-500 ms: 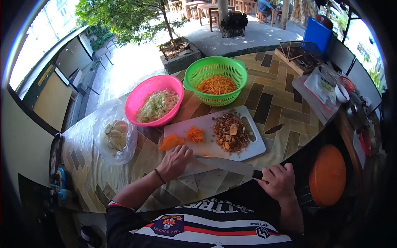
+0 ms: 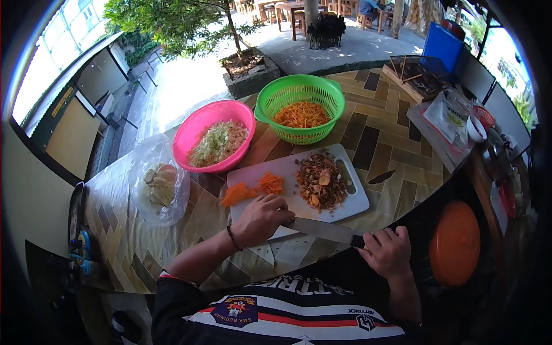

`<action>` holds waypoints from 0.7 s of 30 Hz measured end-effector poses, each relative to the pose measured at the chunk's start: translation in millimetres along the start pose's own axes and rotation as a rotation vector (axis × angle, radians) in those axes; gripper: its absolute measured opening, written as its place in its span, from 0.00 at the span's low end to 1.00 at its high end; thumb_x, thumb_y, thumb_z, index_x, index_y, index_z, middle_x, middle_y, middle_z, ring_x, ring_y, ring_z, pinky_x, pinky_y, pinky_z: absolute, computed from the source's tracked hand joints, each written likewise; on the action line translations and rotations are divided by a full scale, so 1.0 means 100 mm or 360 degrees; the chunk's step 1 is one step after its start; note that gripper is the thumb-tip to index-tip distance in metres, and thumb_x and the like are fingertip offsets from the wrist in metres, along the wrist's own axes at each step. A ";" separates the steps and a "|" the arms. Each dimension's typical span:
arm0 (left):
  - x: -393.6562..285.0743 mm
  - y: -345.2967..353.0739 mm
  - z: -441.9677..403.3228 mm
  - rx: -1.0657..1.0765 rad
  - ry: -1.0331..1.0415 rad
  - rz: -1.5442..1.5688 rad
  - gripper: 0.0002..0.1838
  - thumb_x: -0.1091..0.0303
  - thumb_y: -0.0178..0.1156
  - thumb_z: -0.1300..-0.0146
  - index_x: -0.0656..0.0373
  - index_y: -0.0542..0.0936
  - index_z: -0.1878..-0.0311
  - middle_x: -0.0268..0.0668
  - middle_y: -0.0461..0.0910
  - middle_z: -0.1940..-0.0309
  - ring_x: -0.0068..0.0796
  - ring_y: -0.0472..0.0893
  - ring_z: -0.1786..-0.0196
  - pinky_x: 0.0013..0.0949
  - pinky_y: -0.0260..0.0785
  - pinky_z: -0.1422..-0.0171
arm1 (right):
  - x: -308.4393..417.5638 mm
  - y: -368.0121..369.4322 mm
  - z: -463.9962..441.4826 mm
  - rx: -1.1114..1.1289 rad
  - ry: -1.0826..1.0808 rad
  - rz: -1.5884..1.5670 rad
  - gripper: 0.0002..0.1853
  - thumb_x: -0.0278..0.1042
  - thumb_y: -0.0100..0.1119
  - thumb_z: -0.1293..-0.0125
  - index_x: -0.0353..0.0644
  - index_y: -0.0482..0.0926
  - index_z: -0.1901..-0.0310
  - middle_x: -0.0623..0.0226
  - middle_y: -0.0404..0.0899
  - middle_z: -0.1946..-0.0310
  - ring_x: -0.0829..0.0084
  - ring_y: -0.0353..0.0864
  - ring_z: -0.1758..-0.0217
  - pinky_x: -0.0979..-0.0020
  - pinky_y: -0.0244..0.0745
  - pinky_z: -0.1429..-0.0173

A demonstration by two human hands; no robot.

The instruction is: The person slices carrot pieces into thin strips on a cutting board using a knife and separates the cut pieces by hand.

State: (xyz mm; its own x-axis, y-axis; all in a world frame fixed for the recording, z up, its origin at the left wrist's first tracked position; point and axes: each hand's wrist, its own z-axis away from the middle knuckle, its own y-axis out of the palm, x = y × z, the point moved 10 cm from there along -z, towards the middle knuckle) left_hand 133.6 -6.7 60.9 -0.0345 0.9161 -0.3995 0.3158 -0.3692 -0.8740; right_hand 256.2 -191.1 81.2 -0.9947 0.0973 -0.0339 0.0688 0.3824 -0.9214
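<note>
In my right hand (image 2: pixel 385 250) is the dark handle of a kitchen knife (image 2: pixel 325 230), its broad blade pointing left over the near edge of the white cutting board (image 2: pixel 359 201). My left hand (image 2: pixel 265 219) is closed over the tip end of the blade, which its fingers hide. Just beyond that hand lie flat carrot slices (image 2: pixel 237 194) and a small pile of carrot strips (image 2: pixel 271 183). A heap of chopped brown and orange bits (image 2: pixel 321 181) covers the board's right part.
Behind the board stand a pink basin (image 2: pixel 183 144) of shredded pale vegetable and a green colander (image 2: pixel 299 137) of carrot strips. A plastic bag (image 2: pixel 158 192) with pale pieces lies left. An orange oval lid (image 2: pixel 455 244) is at right; trays and bags sit far right.
My left hand has moved right from beside the carrot slices onto the knife's tip end. An orange bit seen on the blade before is now out of sight. My right hand has barely moved.
</note>
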 end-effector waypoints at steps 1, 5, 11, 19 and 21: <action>0.03 0.02 -0.01 0.0005 -0.0017 -0.0012 0.09 0.73 0.62 0.43 0.54 0.85 0.59 0.34 0.78 0.63 0.37 0.79 0.56 0.38 0.71 0.50 | 0.01 0.00 0.00 -0.0010 -0.0011 0.0009 0.22 0.45 0.77 0.57 0.47 0.78 0.62 0.72 0.71 0.74 0.70 0.74 0.70 0.63 0.58 0.59; 0.20 0.01 -0.07 -0.0119 -0.0086 -0.0135 0.07 0.72 0.64 0.44 0.54 0.85 0.62 0.33 0.78 0.63 0.35 0.78 0.56 0.37 0.71 0.51 | -0.01 0.00 -0.01 -0.0026 -0.0017 0.0009 0.22 0.45 0.77 0.56 0.47 0.78 0.63 0.72 0.70 0.75 0.70 0.73 0.70 0.63 0.58 0.60; 0.47 -0.09 -0.17 -0.0264 -0.0198 -0.0672 0.09 0.69 0.60 0.45 0.53 0.84 0.60 0.33 0.77 0.55 0.34 0.76 0.47 0.39 0.67 0.45 | -0.06 0.03 0.01 -0.0058 0.0061 -0.0071 0.20 0.46 0.76 0.54 0.47 0.78 0.64 0.71 0.71 0.76 0.69 0.74 0.72 0.63 0.58 0.60; 0.24 0.04 0.08 -0.0118 0.0070 -0.1004 0.17 0.65 0.61 0.40 0.52 0.80 0.47 0.38 0.76 0.41 0.35 0.69 0.32 0.48 0.64 0.36 | -0.26 0.04 0.07 0.0037 0.0309 -0.0664 0.15 0.46 0.70 0.42 0.43 0.80 0.69 0.67 0.78 0.81 0.64 0.77 0.79 0.65 0.63 0.69; 0.15 0.04 0.18 -0.0065 0.0179 -0.0995 0.18 0.64 0.61 0.38 0.50 0.79 0.44 0.37 0.76 0.40 0.34 0.67 0.29 0.50 0.63 0.35 | -0.29 0.07 0.02 0.0113 0.0408 -0.0818 0.15 0.46 0.69 0.40 0.42 0.81 0.69 0.65 0.77 0.83 0.61 0.77 0.80 0.65 0.65 0.71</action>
State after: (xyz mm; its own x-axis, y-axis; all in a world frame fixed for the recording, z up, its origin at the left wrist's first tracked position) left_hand 117.8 2.4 46.7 -0.1251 0.9682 0.2165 0.3043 0.2452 -0.9205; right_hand 285.6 -193.4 74.7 -0.8481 0.1381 0.5116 -0.4325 0.3776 -0.8188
